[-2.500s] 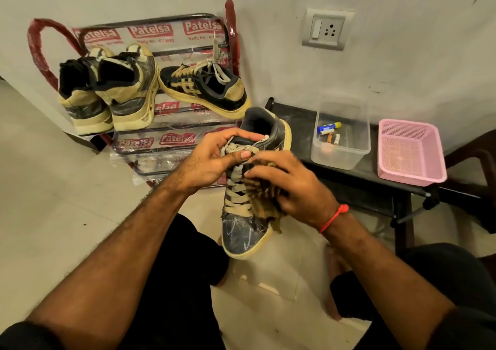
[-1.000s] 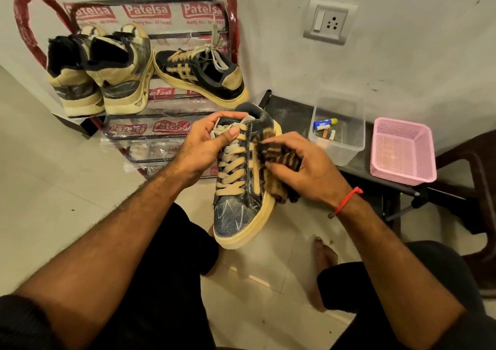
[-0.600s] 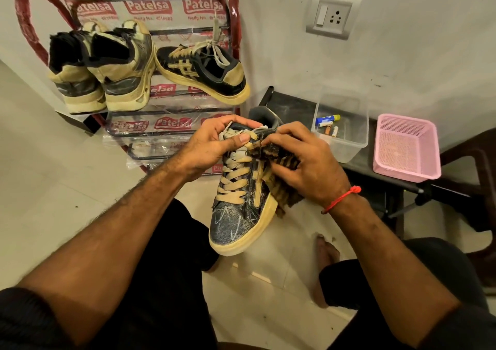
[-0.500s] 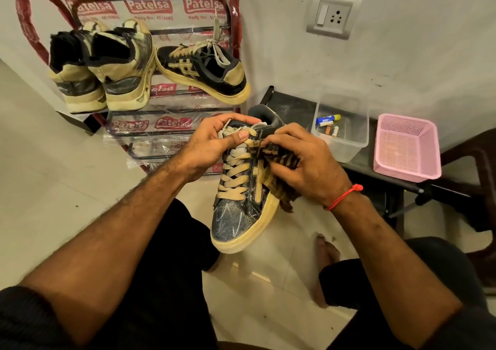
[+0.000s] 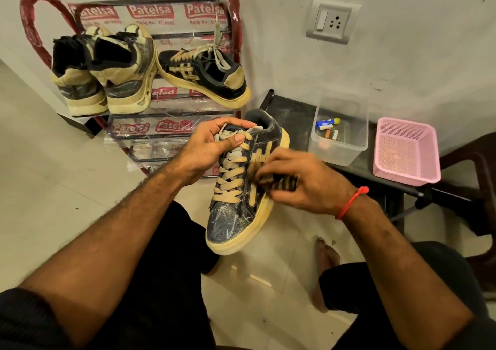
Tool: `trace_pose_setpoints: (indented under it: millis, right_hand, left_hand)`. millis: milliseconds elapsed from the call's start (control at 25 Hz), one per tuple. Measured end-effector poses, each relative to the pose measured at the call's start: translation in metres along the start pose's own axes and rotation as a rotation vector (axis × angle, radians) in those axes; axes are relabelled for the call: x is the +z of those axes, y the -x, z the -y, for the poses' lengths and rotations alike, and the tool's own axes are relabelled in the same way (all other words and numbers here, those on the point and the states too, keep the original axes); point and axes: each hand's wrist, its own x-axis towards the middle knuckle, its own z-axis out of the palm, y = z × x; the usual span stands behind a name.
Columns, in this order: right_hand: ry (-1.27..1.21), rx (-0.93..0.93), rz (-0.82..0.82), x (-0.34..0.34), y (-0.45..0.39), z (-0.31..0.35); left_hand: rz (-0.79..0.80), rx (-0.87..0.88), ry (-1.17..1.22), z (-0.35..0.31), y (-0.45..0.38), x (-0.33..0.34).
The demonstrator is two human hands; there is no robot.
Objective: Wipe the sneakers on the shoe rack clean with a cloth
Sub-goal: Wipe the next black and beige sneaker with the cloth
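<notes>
We hold the dark sneaker [image 5: 241,188] in mid-air at centre frame, the shoe rack [image 5: 161,124] at 11 o'clock behind it. Our left hand [image 5: 209,151] clamps its laces and tongue; our right hand [image 5: 303,183] pinches the striped cloth [image 5: 279,181] against its side at 3 o'clock. If our left grip loosens under the rubbing, we judge the sneaker could twist and drop to the floor.

The held sneaker [image 5: 243,188] has cracked, matt dark leather and a scuffed rubbery sole. Behind it, the shoe rack [image 5: 171,3] is glossy metal tubing in printed clear plastic wrap. Right of it, the pink basket [image 5: 405,172] is meshed plastic.
</notes>
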Motion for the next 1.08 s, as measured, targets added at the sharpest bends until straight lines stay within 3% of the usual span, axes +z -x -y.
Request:
trace_pose_setpoints:
  millis: [80,120,280,360,520,560,640,760,800,840,960,1000,1080]
  right_hand:
    - [-0.008,-0.080,0.255,0.008,0.000,0.012]
    - [-0.001,-0.102,0.232,0.007,0.000,0.011]
    - [0.091,0.060,-0.358,-0.012,0.001,-0.017]
    - [0.075,0.110,-0.448,-0.011,0.003,-0.024]
    - [0.016,-0.149,-0.001,0.015,0.005,0.001]
    - [0.042,-0.175,0.036,0.016,0.005,0.002]
    - [0.070,-0.091,-0.153,0.011,0.001,-0.009]
    - [0.108,0.226,-0.590,-0.003,-0.002,-0.031]
    - [0.092,0.277,-0.641,-0.004,-0.001,-0.032]
    - [0.051,0.251,-0.619,-0.002,0.000,-0.029]
    - [-0.077,0.003,-0.298,0.010,0.004,-0.007]
    - [-0.077,-0.029,-0.258,0.009,0.005,-0.009]
    - [-0.048,0.090,-0.410,0.004,0.003,-0.026]
  left_hand:
    - [-0.003,-0.001,0.033,-0.001,0.001,-0.004]
    - [0.016,-0.010,0.053,-0.002,0.002,-0.006]
    - [0.101,-0.027,0.099,-0.001,0.002,-0.004]
    - [0.101,-0.027,0.099,0.001,0.001,-0.002]
    - [0.098,-0.019,0.055,0.005,0.004,-0.006]
    - [0.118,-0.022,0.047,0.006,0.004,-0.006]
    - [0.141,-0.032,0.063,0.005,0.004,-0.004]
    - [0.132,-0.054,0.096,0.003,0.004,0.000]
    - [0.138,-0.061,0.095,0.003,0.005,0.001]
    - [0.148,-0.063,0.087,0.004,0.006,0.002]
    - [0.187,-0.046,0.073,0.007,0.007,0.000]
    - [0.193,-0.050,0.075,0.006,0.007,-0.001]
    - [0.193,-0.065,0.090,0.004,0.007,-0.001]
